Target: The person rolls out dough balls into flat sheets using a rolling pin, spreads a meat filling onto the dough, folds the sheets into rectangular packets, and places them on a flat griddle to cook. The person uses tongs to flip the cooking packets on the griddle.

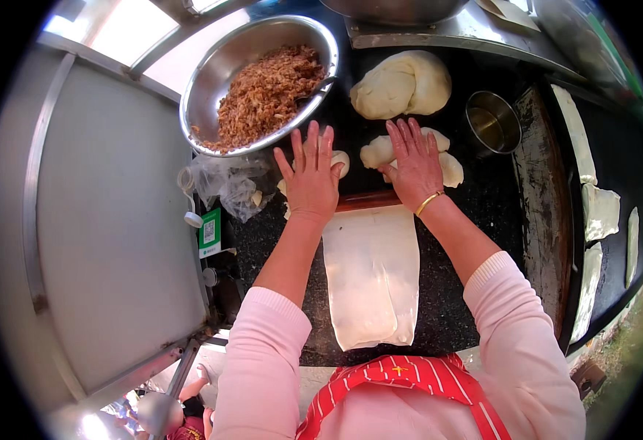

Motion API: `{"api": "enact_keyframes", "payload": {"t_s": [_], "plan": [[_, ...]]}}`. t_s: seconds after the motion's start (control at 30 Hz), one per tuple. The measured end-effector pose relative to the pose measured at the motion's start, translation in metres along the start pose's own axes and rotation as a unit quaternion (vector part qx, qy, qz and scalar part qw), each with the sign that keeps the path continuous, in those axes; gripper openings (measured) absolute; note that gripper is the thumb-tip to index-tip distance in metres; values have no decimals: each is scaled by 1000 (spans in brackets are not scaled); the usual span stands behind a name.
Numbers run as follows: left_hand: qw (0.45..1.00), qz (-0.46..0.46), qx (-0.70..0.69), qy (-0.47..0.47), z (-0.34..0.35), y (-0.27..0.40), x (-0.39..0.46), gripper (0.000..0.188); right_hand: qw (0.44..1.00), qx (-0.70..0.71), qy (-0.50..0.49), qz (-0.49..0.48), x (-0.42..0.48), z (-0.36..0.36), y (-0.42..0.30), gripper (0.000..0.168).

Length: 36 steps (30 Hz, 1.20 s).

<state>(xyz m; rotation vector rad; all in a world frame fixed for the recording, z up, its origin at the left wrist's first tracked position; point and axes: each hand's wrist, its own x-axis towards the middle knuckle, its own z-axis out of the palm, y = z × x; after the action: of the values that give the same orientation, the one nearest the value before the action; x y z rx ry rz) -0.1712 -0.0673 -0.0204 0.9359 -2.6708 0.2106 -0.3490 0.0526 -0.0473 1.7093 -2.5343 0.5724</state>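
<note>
A thin rectangular sheet of dough point(371, 275) lies on the dark speckled worktop, one layer partly over another. Across its far end runs a reddish-brown wooden rolling pin point(366, 201), with my hands over its two ends. My left hand point(311, 179) is flat, fingers spread, beside a small dough piece point(341, 163). My right hand point(416, 165) has its fingers over several dough pieces point(451, 169). Whether either palm presses on the pin is hidden. A large dough lump point(401, 85) sits beyond my right hand. A steel bowl point(187, 104) of reddish minced filling point(269, 93) stands beyond my left hand.
A metal cup of yellowish liquid point(492, 124) stands right of the dough. Clear plastic bags point(233, 181) and a green printed card point(210, 234) are at the left. Flat dough pieces point(599, 212) lie on a black griddle at the right. A person point(192, 410) is at lower left.
</note>
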Motion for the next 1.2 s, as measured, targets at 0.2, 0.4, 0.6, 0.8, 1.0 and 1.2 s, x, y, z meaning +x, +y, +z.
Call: {"api": "enact_keyframes", "payload": {"t_s": [0.2, 0.4, 0.6, 0.8, 1.0, 1.2], "plan": [[991, 52, -79, -96, -2, -4, -6, 69, 996, 20, -50, 68, -17, -7, -8, 58], [977, 111, -94, -154, -14, -9, 14, 35, 981, 179, -63, 32, -16, -52, -8, 29], [847, -215, -477, 94, -25, -45, -3, 22, 832, 522, -23, 185, 42, -64, -30, 61], [901, -298, -299, 97, -55, -94, -66, 25, 988, 86, -130, 6, -57, -45, -32, 57], [985, -69, -161, -7, -48, -53, -64, 44, 991, 108, 33, 65, -65, -37, 28, 51], [980, -73, -151, -105, -24, -43, -32, 39, 953, 105, -63, 277, -20, -29, 54, 46]]}}
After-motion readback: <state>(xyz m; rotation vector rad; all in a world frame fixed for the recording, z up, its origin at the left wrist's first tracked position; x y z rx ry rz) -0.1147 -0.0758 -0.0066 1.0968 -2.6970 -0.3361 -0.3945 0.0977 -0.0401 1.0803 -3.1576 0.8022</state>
